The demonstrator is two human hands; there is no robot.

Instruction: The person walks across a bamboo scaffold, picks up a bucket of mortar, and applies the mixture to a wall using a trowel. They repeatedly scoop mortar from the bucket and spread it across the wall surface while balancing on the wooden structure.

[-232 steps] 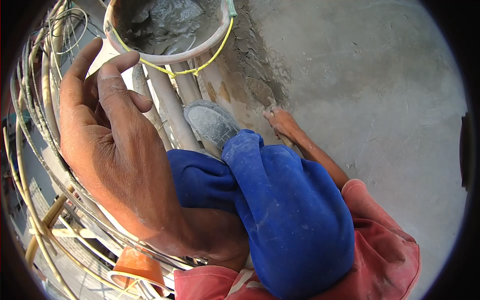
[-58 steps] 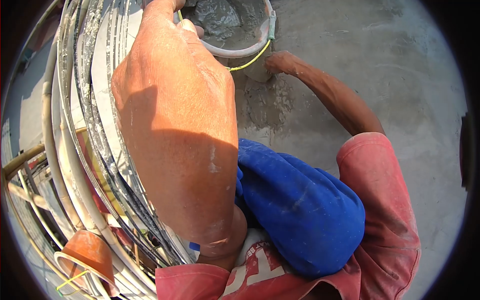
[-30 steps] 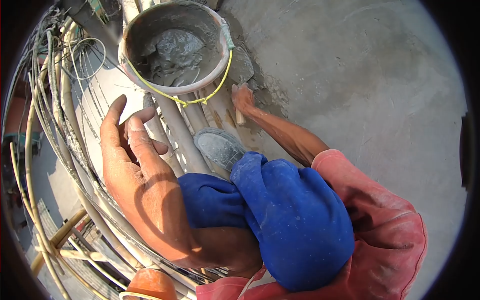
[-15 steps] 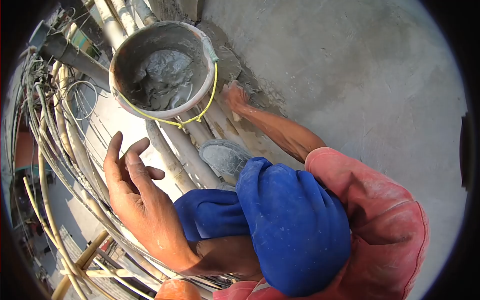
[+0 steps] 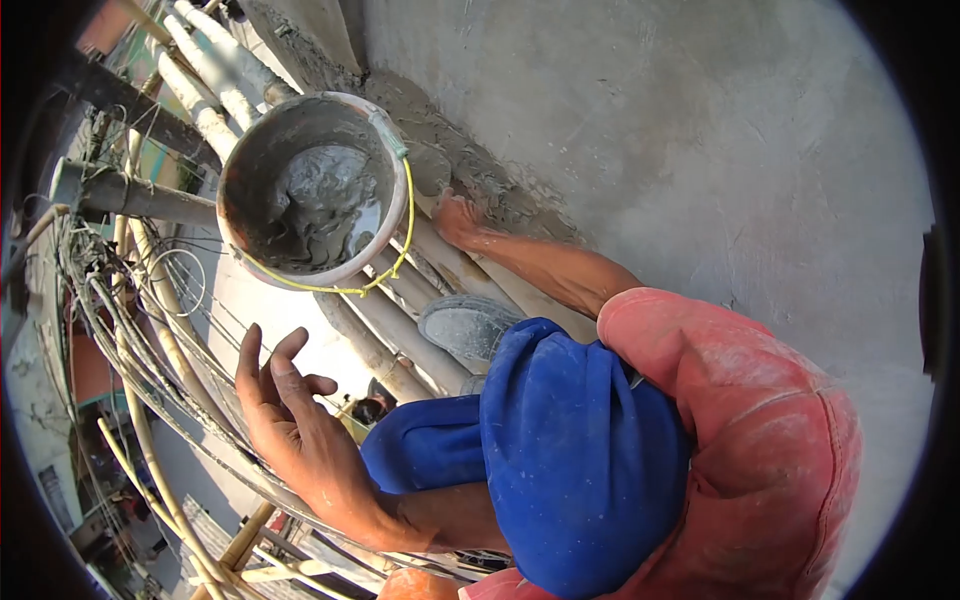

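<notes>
My left hand (image 5: pixel 315 435) is raised over my lap, its fingers apart and curled a little, with nothing in it. Low at the foot of the wall, my right hand (image 5: pixel 460 220) is closed around what looks like a trowel (image 5: pixel 432 172), its blade smeared with grey mortar and its handle mostly hidden. A round bucket (image 5: pixel 402 215) with a yellow cord handle stands on the poles, just left of my right hand. Wet grey mortar (image 5: pixel 330 190) lies inside it. More rough mortar (image 5: pixel 490 180) runs along the base of the wall.
The smooth grey wall (image 5: pixel 650 130) rises on the right. Bamboo poles (image 5: pixel 370 345) form the platform under my shoe (image 5: pixel 465 325). Bundled rods and wires (image 5: pixel 150 370) curve along the left side, with a drop beyond. A thick pipe (image 5: pixel 145 192) juts toward the bucket.
The view has shifted, so the bucket appears lower and slightly left. My right hand is lower and a little left in view, still by the wall's base. My left hand stays open.
</notes>
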